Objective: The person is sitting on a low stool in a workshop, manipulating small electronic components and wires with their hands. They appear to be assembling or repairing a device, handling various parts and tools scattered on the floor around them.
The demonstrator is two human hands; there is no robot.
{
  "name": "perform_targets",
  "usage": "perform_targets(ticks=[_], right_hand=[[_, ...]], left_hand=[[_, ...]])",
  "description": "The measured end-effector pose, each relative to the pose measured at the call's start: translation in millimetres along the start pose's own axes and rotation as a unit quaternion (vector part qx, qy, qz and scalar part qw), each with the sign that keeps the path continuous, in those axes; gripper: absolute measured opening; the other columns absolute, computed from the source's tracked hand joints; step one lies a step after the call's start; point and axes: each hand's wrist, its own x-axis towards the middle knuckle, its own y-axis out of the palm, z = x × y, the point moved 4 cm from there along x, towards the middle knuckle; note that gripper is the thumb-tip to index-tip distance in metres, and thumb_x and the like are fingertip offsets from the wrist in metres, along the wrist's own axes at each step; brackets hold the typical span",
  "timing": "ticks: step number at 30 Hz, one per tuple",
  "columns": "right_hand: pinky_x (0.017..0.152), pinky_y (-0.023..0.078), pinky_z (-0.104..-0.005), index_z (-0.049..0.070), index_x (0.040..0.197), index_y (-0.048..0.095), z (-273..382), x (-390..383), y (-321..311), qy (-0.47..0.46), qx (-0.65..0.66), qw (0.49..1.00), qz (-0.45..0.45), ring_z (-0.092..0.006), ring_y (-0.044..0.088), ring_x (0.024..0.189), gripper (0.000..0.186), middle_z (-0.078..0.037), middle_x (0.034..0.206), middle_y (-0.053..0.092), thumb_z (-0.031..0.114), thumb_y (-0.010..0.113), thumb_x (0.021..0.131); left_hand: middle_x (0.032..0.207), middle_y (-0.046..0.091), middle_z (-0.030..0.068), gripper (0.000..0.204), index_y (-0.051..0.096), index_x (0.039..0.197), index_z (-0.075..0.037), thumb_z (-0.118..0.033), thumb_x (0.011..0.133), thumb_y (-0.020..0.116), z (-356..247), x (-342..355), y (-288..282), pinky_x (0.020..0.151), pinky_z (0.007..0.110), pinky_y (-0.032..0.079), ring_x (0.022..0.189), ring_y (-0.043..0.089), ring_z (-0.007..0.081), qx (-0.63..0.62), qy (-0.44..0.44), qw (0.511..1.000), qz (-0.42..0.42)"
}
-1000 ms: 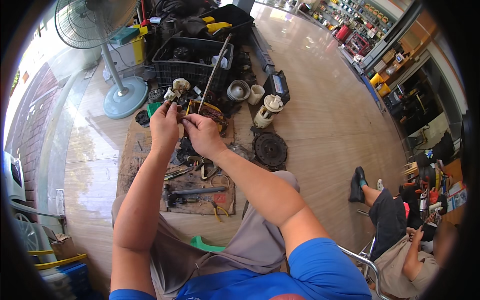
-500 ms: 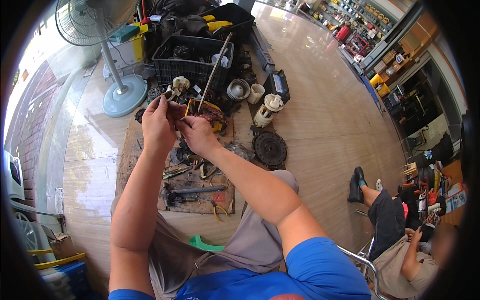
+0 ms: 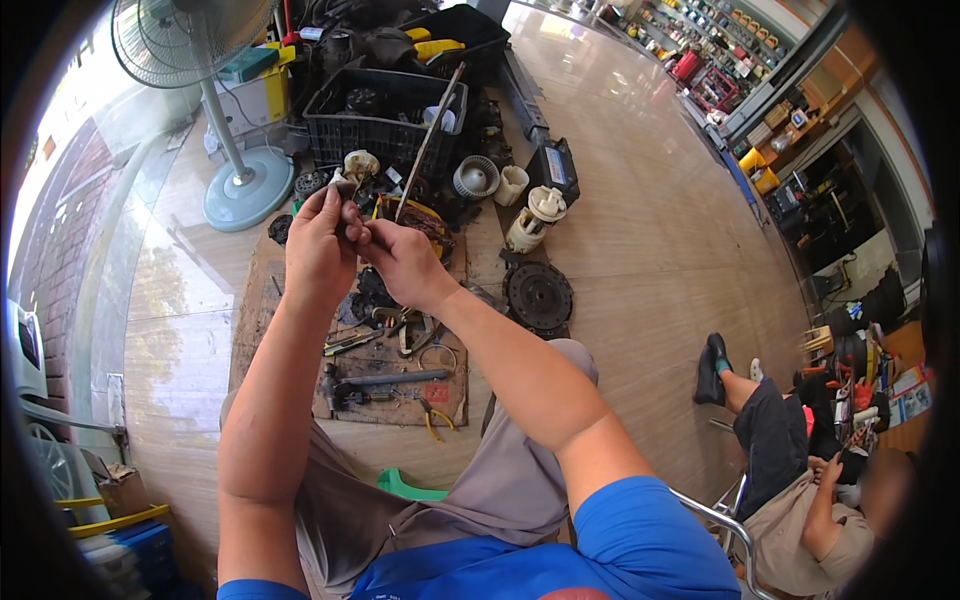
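Note:
My left hand (image 3: 320, 245) is closed on a small dark part, mostly hidden by the fingers, just in front of a white plastic piece (image 3: 360, 165). My right hand (image 3: 410, 262) meets it from the right, fingertips pinched on something too hidden to make out. Behind them are a long thin rod (image 3: 431, 132) leaning on a black crate (image 3: 335, 130) and a yellow-edged bundle (image 3: 430, 225). Below, a dirty cardboard sheet (image 3: 265, 350) carries a hammer (image 3: 395, 380), several other tools and yellow-handled pliers (image 3: 437, 420). A white cylindrical assembly (image 3: 530, 225) and a dark disc (image 3: 539, 295) sit to the right.
A standing fan (image 3: 243, 205) is at the upper left. A ribbed wheel (image 3: 476, 178), a white cup (image 3: 511, 185) and a black case (image 3: 558, 170) line the back. Another person (image 3: 820, 500) sits at the right. A green stool (image 3: 410, 488) shows between my legs.
My left hand shifted slightly left and up over the last second. Both hands' fingers have changed position around what they hold, with the right fingertips staying close to the left.

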Motion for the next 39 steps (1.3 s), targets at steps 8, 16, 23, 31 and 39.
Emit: perform_targets(ticks=[8, 16, 23, 31, 39], right_hand=[[0.073, 0.052, -0.0276, 0.001, 0.124, 0.061, 1.2, 1.3, 1.3, -0.012, 0.078, 0.997, -0.019, -0.0108, 0.063, 0.083, 0.030, -0.003, 0.097, 0.070, 0.010, 0.066, 0.095], [0.082, 0.053, -0.0274, -0.002, 0.123, 0.061, -8.5, 2.3, -10.2, 0.114, 0.172, 0.978, 0.004, -0.0104, 0.066, 0.092, 0.030, -0.007, 0.106, 0.072, 0.006, 0.065, 0.093], [0.061, 0.044, -0.0212, 0.004, 0.120, 0.063, -18.3, -0.2, 0.4, 0.178, 0.277, 0.944, 0.022, -0.0042, 0.055, 0.072, 0.023, 0.002, 0.089, 0.064, 0.011, 0.063, 0.097], [0.077, 0.049, -0.0231, 0.000, 0.107, 0.066, -10.7, 2.4, 4.1, 0.131, 0.260, 0.956, 0.045, -0.0029, 0.056, 0.086, 0.014, 0.003, 0.094, 0.066, 0.010, 0.064, 0.097], [0.072, 0.050, -0.0246, -0.001, 0.100, 0.070, 13.9, -0.2, -17.7, 0.168, 0.100, 0.961, 0.195, -0.0059, 0.059, 0.077, 0.014, 0.000, 0.081, 0.067, 0.011, 0.067, 0.094]], left_hand=[[0.090, 0.066, 0.0094, 0.021, 0.059, 0.110, 0.000, -0.019, 0.105, 0.049, 9.0, 0.6, -6.1, 0.066, 0.032, 0.054, 0.075, 0.065, 0.0191, 0.040, 0.010, 0.999, 0.012], [0.099, 0.069, 0.0113, 0.018, 0.060, 0.110, -0.003, -0.016, 0.105, 0.049, 15.3, -4.3, -0.5, 0.083, 0.034, 0.055, 0.094, 0.068, 0.0213, 0.012, -0.021, 0.993, 0.120], [0.099, 0.068, 0.0119, 0.018, 0.058, 0.112, -0.003, -0.015, 0.105, 0.046, 17.9, -4.0, -0.7, 0.090, 0.037, 0.052, 0.098, 0.066, 0.0257, -0.035, 0.005, 0.998, 0.057], [0.083, 0.059, 0.0064, 0.020, 0.057, 0.107, -0.001, -0.018, 0.106, 0.046, 10.1, -1.2, -1.6, 0.074, 0.036, 0.054, 0.074, 0.059, 0.0205, -0.042, 0.009, 0.998, 0.035], [0.079, 0.053, 0.0015, 0.018, 0.056, 0.108, -0.003, -0.018, 0.106, 0.046, -19.2, -8.6, 6.6, 0.054, 0.025, 0.037, 0.059, 0.043, 0.0104, -0.054, -0.052, 0.989, 0.127]])
